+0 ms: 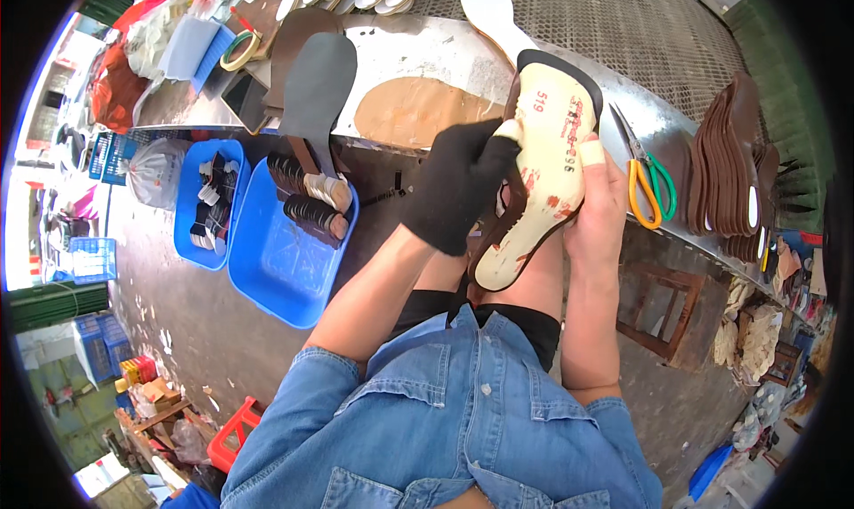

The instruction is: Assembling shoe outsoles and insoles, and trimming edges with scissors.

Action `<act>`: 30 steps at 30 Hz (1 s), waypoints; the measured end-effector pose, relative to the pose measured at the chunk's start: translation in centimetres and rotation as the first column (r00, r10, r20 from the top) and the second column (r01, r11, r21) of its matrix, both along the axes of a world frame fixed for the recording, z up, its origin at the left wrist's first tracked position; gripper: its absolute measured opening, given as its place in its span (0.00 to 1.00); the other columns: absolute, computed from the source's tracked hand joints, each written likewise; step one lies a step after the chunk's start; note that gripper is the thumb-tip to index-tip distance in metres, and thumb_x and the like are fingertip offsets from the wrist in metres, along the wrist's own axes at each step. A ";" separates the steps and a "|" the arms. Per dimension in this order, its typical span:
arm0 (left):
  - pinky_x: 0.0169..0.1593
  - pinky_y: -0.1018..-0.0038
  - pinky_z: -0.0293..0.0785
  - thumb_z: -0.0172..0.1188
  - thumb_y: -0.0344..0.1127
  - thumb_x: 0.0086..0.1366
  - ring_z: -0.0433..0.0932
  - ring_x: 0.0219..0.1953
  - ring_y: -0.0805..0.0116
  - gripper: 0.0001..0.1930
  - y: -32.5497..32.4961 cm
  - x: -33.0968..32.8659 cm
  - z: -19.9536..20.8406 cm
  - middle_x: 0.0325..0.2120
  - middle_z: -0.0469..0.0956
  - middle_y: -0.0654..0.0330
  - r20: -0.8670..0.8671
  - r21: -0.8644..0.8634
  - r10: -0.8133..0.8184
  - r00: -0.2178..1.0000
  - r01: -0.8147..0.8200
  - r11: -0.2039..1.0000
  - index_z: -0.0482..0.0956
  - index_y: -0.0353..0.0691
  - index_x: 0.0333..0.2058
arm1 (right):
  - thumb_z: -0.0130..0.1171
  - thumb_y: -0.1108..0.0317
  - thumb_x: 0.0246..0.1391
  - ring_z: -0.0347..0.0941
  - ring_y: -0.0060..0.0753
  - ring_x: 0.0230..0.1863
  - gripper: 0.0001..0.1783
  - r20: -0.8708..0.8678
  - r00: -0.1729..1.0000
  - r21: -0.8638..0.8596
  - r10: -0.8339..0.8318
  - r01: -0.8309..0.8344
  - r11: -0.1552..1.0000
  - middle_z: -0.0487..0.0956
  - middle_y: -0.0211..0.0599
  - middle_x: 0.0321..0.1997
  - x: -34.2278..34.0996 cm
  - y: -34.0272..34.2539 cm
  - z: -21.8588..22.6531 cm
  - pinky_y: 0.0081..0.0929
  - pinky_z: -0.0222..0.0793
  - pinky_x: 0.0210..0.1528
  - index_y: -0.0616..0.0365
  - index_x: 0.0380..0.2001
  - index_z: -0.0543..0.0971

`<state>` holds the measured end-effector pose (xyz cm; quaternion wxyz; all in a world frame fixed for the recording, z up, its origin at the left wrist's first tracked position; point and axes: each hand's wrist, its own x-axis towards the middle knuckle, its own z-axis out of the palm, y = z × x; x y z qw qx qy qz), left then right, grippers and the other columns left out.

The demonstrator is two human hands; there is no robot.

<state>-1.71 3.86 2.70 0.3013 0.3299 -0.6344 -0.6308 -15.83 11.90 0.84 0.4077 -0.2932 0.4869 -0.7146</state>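
A cream plastic shoe last point(544, 167) with a dark sole piece along its upper rim stands tilted on my lap. My left hand point(458, 184), in a black glove, grips its left side near the top. My bare right hand point(598, 202) holds the right side, thumb against the last. Both hands are closed on the same last, in front of a metal workbench point(427, 51).
On the bench lie a tan insole point(414, 109), a dark grey insole point(316, 87), scissors with orange and green handles point(648, 176) and a stack of brown soles point(725, 167). Two blue bins point(285, 251) with small parts stand at the left. A wooden stool point(663, 313) stands at the right.
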 end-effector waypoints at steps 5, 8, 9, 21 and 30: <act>0.27 0.76 0.69 0.50 0.46 0.64 0.71 0.23 0.76 0.20 0.2 0.2 0.6 0.19 0.75 0.60 -0.077 0.036 -0.138 0.987 0.141 0.989 0.76 0.29 0.32 | 0.45 0.61 0.62 0.77 0.25 0.35 0.19 0.166 0.986 0.048 0.001 -0.009 0.999 0.80 0.41 0.38 -0.8 -0.4 0.7 0.20 0.73 0.37 0.69 0.43 0.74; 0.31 0.78 0.67 0.51 0.44 0.64 0.71 0.26 0.77 0.18 0.9 -0.2 0.4 0.22 0.76 0.62 0.042 -0.073 -0.119 0.992 0.122 0.990 0.78 0.32 0.34 | 0.46 0.60 0.62 0.78 0.24 0.33 0.20 0.189 0.980 0.064 -0.054 0.043 0.997 0.80 0.41 0.37 -1.1 -0.3 0.0 0.20 0.74 0.35 0.70 0.41 0.75; 0.32 0.78 0.67 0.51 0.45 0.64 0.71 0.26 0.77 0.18 0.8 0.0 0.4 0.23 0.77 0.62 -0.015 -0.024 -0.190 0.982 0.190 0.981 0.78 0.31 0.35 | 0.46 0.59 0.62 0.78 0.24 0.32 0.20 0.211 0.977 0.083 -0.041 0.023 0.996 0.80 0.41 0.36 -1.5 -0.2 0.1 0.20 0.74 0.34 0.70 0.40 0.75; 0.31 0.75 0.69 0.62 0.34 0.55 0.70 0.26 0.78 0.11 0.8 -0.5 -1.6 0.22 0.74 0.60 0.051 -0.080 -0.331 0.942 0.334 0.939 0.74 0.34 0.33 | 0.47 0.57 0.60 0.76 0.27 0.36 0.21 0.310 0.948 0.159 -0.073 0.024 0.987 0.78 0.40 0.40 -3.8 -1.7 0.0 0.23 0.72 0.37 0.66 0.45 0.73; 0.35 0.78 0.70 0.57 0.28 0.58 0.72 0.31 0.77 0.12 1.5 -1.4 -1.8 0.31 0.76 0.63 -0.106 -0.062 0.056 0.993 -0.062 0.996 0.74 0.35 0.43 | 0.38 0.40 0.60 0.73 0.45 0.44 0.37 0.429 0.714 -0.227 0.554 -0.508 0.831 0.72 0.48 0.49 -1.5 3.3 -5.2 0.39 0.73 0.41 0.64 0.57 0.62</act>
